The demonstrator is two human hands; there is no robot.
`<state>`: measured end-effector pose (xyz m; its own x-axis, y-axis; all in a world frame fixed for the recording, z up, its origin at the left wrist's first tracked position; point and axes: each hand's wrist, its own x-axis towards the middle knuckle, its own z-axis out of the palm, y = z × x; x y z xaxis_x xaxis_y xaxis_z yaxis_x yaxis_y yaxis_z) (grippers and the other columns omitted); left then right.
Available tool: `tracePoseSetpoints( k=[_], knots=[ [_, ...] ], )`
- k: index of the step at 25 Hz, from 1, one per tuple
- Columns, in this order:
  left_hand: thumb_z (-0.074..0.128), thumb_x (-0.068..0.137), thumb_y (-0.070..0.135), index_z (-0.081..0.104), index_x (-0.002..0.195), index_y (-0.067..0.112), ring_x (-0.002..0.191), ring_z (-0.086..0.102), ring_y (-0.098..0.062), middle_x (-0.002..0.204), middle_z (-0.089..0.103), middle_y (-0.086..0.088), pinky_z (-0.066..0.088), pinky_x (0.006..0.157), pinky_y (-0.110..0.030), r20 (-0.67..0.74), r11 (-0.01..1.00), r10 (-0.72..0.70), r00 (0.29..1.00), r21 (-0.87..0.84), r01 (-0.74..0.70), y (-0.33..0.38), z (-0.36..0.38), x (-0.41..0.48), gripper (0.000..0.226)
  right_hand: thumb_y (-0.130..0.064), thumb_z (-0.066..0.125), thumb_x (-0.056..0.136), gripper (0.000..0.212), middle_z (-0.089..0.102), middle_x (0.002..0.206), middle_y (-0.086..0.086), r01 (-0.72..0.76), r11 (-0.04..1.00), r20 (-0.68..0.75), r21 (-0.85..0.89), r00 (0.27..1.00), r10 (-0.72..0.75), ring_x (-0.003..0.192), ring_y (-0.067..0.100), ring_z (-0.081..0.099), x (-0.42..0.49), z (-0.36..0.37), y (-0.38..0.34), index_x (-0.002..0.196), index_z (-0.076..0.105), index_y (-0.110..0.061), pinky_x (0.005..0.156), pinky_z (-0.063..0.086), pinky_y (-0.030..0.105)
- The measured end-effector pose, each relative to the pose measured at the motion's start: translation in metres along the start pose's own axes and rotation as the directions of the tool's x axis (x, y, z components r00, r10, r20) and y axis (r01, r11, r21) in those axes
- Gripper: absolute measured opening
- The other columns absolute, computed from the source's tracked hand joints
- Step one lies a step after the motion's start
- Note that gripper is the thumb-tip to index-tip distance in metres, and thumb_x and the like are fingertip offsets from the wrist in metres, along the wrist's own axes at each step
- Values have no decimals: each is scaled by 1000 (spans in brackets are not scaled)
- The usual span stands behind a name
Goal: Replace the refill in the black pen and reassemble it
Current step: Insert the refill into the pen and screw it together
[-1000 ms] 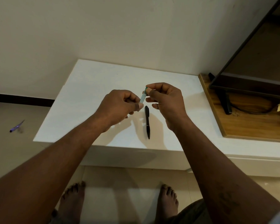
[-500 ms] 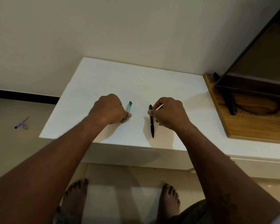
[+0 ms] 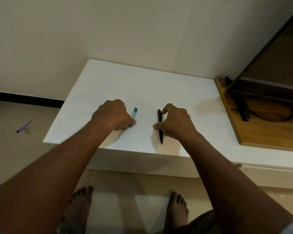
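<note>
The hands have come down and apart since a moment ago, when they met in the air over the teal tube. The thin pale refill that stuck out of the right hand half a second back no longer shows.

The left hand [image 3: 112, 115] rests knuckles-up on the tabletop [image 3: 142, 85], clenched round the near end of the teal tube [image 3: 134, 113]. The tube is a short, flat-sided piece of translucent plastic, and it slants up and away from the fist.

Well apart to its right lies the black pen [image 3: 159, 127], slim, glossy and tapering to a point that faces the near edge. The right hand [image 3: 175, 123] arches over it, its fingers [image 3: 164, 109] grasping it: the forefinger touches the blunt far end and the thumb presses at mid-barrel.

The tabletop is a smooth, matte white slab set against a plain cream wall [image 3: 125, 31]. At its right edge sits a grained wooden board [image 3: 264, 134] carrying a dark, thin-framed screen [image 3: 260, 92]. On the pale floor [image 3: 10, 149] to the left lies a small purple pen [image 3: 23, 128].
</note>
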<state>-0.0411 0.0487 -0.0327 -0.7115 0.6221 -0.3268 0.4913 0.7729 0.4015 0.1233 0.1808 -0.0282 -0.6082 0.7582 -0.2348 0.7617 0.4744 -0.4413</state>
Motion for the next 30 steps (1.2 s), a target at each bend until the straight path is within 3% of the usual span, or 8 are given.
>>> tracePoseSetpoints(
  k=[2, 6, 11, 14, 17, 21, 25, 30],
  knots=[
    [86, 70, 55, 72, 71, 16, 55, 70, -16, 61, 74, 4, 59, 68, -32, 5, 1000, 0, 1000, -9, 0, 1, -1, -1, 42, -37, 91, 78, 57, 64, 105, 6, -8, 1000, 0, 19, 1000, 8, 92, 31, 72, 0, 0, -1, 120, 58, -18, 84, 62, 45],
    [82, 75, 56, 71, 78, 14, 67, 73, -22, 72, 75, -3, 62, 78, -40, -6, 1000, 8, 1000, -6, -8, 3, -1, -4, 44, -32, 87, 79, 51, 65, 106, 7, -17, 1000, -10, 18, 1000, 17, 92, 32, 72, -1, 0, -2, 118, 57, -20, 84, 62, 45],
    [78, 79, 56, 68, 84, 14, 81, 68, -26, 83, 71, -5, 52, 71, -37, -74, 999, 30, 997, 17, -29, 4, -2, -4, 43, -21, 75, 82, 43, 69, 106, 9, -16, 999, -25, 48, 1000, 17, 91, 31, 73, 0, -1, -1, 121, 57, -23, 83, 63, 44],
    [76, 84, 48, 70, 84, 23, 80, 66, -19, 83, 71, 3, 48, 69, -32, -140, 983, 166, 976, -55, -175, 9, -4, -8, 26, -17, 77, 84, 47, 73, 102, 11, 18, 972, -48, 233, 999, -7, 82, 29, 78, 2, -5, -4, 126, 58, -21, 80, 65, 46],
    [73, 89, 41, 73, 92, 28, 78, 68, -13, 86, 71, 10, 56, 71, -33, -157, 928, 295, 943, -188, -321, 18, -3, -17, 13, -16, 83, 86, 41, 78, 85, 6, 105, 875, -119, 472, 991, -55, 67, 17, 78, -1, -10, -12, 122, 62, -19, 68, 67, 35],
    [68, 97, 36, 75, 98, 25, 74, 73, -10, 89, 75, 9, 55, 70, -29, -247, 833, 293, 924, -408, -373, 27, -3, -19, 13, -14, 81, 90, 38, 81, 86, 5, 169, 722, -131, 671, 985, -110, 76, 15, 80, -6, -17, -20, 123, 63, -17, 64, 62, 27],
    [67, 95, 47, 76, 94, 27, 69, 74, -4, 88, 77, 11, 54, 62, -22, -265, 711, 257, 929, -599, -368, 31, -5, -23, 22, -18, 80, 92, 36, 81, 89, 2, 243, 715, -171, 655, 970, -172, 80, 15, 80, -9, -20, -23, 124, 63, -19, 65, 62, 27],
    [73, 90, 45, 77, 92, 29, 76, 74, -8, 85, 76, 10, 57, 63, -27, -311, 659, 244, 919, -642, -392, 32, -3, -23, 17, -23, 80, 93, 32, 80, 85, -3, 315, 755, -226, 575, 948, -223, 78, 13, 78, -11, -18, -24, 121, 65, -22, 67, 63, 32]
  ],
)
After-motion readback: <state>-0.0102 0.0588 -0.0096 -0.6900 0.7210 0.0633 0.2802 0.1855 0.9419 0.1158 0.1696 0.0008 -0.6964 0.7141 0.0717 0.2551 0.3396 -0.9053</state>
